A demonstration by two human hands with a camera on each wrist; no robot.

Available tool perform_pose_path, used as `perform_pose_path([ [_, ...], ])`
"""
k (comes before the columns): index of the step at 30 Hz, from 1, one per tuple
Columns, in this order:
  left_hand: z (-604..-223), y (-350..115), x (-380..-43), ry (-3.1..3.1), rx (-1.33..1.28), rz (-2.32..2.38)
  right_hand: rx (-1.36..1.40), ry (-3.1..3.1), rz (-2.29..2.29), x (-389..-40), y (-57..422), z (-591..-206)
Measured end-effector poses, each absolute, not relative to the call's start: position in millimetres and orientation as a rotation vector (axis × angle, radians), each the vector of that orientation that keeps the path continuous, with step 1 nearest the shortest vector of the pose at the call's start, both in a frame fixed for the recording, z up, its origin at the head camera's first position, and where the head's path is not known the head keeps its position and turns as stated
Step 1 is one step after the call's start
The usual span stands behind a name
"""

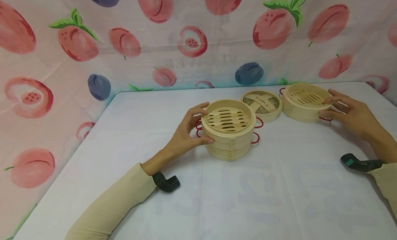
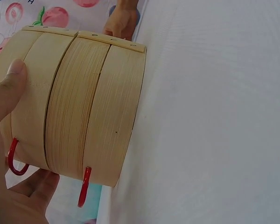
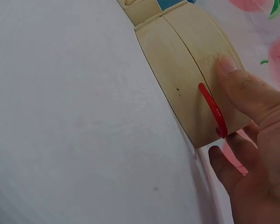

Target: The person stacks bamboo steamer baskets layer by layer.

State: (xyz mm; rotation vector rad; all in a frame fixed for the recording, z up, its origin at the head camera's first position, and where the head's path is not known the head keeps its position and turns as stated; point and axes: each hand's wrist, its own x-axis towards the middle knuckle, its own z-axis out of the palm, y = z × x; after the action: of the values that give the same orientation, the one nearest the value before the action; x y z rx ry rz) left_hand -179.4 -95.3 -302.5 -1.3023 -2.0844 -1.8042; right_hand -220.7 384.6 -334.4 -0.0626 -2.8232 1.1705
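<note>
A stack of two bamboo steamer baskets (image 1: 227,147) with slatted bases and red side handles stands upright on the table. My left hand (image 1: 186,131) grips its left side, thumb at the front, fingers behind; in the left wrist view the thumb presses the upper basket. At the back right stands a single bamboo steamer basket (image 1: 299,112). My right hand (image 1: 355,114) holds it by its right side, beside the red handle (image 3: 212,109). Between the two lies a round woven bamboo steamer lid (image 1: 263,104), close to the single basket.
A white cloth covers the table (image 1: 279,198). Behind it hangs a fruit-print cloth (image 1: 214,57), which also runs down the left side. Each wrist carries a black curved device (image 1: 167,182).
</note>
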Motion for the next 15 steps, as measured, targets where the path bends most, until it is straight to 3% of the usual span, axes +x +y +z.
perform_pose_path([
  [15, -303, -96, -179, -2.088, -1.310, -1.797, -0.093, -2.764, 1.130, -215, 383, -317],
])
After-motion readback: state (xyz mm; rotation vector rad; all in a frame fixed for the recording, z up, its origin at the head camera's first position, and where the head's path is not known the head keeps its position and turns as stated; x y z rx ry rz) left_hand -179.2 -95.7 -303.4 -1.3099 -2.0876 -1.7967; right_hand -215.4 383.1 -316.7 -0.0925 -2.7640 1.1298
